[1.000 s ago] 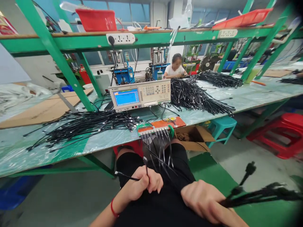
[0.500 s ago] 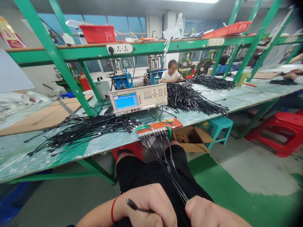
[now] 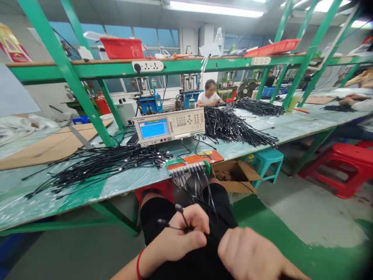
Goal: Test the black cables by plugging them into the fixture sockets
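Note:
My left hand (image 3: 185,235) is above my lap, closed around black cables. Two cable ends with dark connectors (image 3: 178,209) stick out past its thumb side. My right hand (image 3: 252,252) is a fist to the right and slightly nearer, against the cable bundle; its fingers hide most of what it grips. Several black cables (image 3: 198,182) hang from a row of sockets on the test board (image 3: 189,168) at the table edge and run down toward my hands. Behind the board stands a bench tester (image 3: 171,126) with a lit blue screen.
Piles of black cables lie left (image 3: 96,165) and right (image 3: 233,126) of the tester. An open cardboard box (image 3: 237,177) with cables is below the table edge, near a teal stool (image 3: 268,161) and a red stool (image 3: 344,167). A person (image 3: 209,95) sits across the table.
My left hand has moved up and forward and turned, and a second cable end now shows from it. My right hand has shifted slightly up. The view has tilted up a little.

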A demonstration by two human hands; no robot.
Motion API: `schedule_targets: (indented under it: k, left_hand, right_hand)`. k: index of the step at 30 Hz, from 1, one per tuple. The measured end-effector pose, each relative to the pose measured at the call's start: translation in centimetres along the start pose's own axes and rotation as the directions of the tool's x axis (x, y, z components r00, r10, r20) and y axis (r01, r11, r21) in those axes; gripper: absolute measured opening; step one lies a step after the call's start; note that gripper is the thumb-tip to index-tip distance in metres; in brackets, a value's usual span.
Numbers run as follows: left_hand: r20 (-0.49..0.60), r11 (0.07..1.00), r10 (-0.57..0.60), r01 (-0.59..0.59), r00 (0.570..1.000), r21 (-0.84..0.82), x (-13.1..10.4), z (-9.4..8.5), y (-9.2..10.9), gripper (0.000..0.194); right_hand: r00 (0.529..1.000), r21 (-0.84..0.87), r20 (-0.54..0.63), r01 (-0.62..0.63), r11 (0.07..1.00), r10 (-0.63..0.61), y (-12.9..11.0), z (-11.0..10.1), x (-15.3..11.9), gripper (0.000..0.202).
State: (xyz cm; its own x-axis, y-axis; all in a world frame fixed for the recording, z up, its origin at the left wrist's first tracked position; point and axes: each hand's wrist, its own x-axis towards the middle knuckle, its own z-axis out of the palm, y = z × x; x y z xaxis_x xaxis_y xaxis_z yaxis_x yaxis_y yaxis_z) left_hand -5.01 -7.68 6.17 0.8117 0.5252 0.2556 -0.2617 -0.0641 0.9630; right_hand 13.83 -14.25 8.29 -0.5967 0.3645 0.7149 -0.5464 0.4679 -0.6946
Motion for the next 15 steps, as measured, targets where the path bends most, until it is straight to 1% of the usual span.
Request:
schedule_targets:
  k: [1,2,3,4,5,6,7,8,9,10,11,12,13,15]
  left_hand:
    - [-0.050,0.999,-0.012,0.010,0.999,-0.048,0.1,-0.2,-0.7,0.042]
    - [-0.096,0.994,-0.011,0.001,0.995,-0.106,0.3,-0.5,-1.5,0.039]
    - [-0.162,0.985,-0.004,-0.024,0.987,-0.168,0.4,-0.9,-2.2,0.037]
    - [-0.261,0.970,0.001,-0.064,0.965,-0.233,0.5,-1.4,-2.9,0.036]
    - [-0.386,0.950,-0.008,-0.113,0.922,-0.290,0.6,-2.0,-3.7,0.036]
    - [-0.525,0.930,-0.036,-0.164,0.850,-0.328,0.7,-2.6,-4.4,0.036]
    - [-0.653,0.917,-0.076,-0.204,0.754,-0.342,0.8,-3.3,-5.0,0.035]
    - [-0.749,0.913,-0.115,-0.228,0.652,-0.339,0.9,-3.9,-5.7,0.034]
    - [-0.811,0.916,-0.145,-0.234,0.567,-0.327,1.0,-4.6,-6.3,0.034]
    - [-0.839,0.924,-0.166,-0.215,0.518,-0.316,1.1,-5.1,-6.9,0.035]
    - [-0.844,0.935,-0.182,-0.179,0.504,-0.308,1.3,-5.6,-7.5,0.037]
    - [-0.835,0.944,-0.194,-0.133,0.515,-0.301,1.5,-6.0,-7.9,0.039]
    - [-0.817,0.952,-0.204,-0.086,0.539,-0.295,1.7,-6.3,-8.3,0.041]
    - [-0.779,0.959,-0.223,-0.012,0.586,-0.284,2.2,-6.6,-8.7,0.046]
  right_hand:
    - [0.985,0.016,-0.170,-0.039,0.999,0.041,0.1,-0.5,-0.1,0.063]
    - [0.917,0.048,-0.388,-0.081,0.996,0.094,0.4,-1.2,-0.4,0.059]
    - [0.766,0.094,-0.627,-0.106,0.990,0.141,0.9,-2.2,-0.6,0.053]
    - [0.569,0.151,-0.800,-0.116,0.982,0.190,1.7,-3.3,-1.0,0.046]
    - [0.389,0.188,-0.893,-0.132,0.973,0.225,2.7,-4.7,-1.4,0.041]
    - [0.250,0.196,-0.940,-0.159,0.968,0.231,3.9,-6.1,-1.8,0.039]
    - [0.144,0.186,-0.966,-0.187,0.965,0.214,5.3,-7.6,-2.3,0.040]
    - [0.059,0.177,-0.979,-0.227,0.958,0.195,6.6,-9.0,-2.8,0.043]
    - [0.005,0.178,-0.982,-0.272,0.946,0.186,7.9,-10.3,-3.3,0.047]
    - [-0.024,0.191,-0.981,-0.320,0.928,0.194,9.0,-11.4,-3.8,0.049]
    - [-0.032,0.208,-0.977,-0.368,0.906,0.211,9.8,-12.2,-4.2,0.049]
    - [-0.028,0.222,-0.972,-0.414,0.883,0.232,10.4,-12.7,-4.5,0.049]
    - [-0.014,0.233,-0.967,-0.454,0.860,0.255,10.7,-13.1,-4.8,0.048]
    - [0.026,0.236,-0.956,-0.516,0.824,0.291,10.6,-13.3,-5.0,0.046]
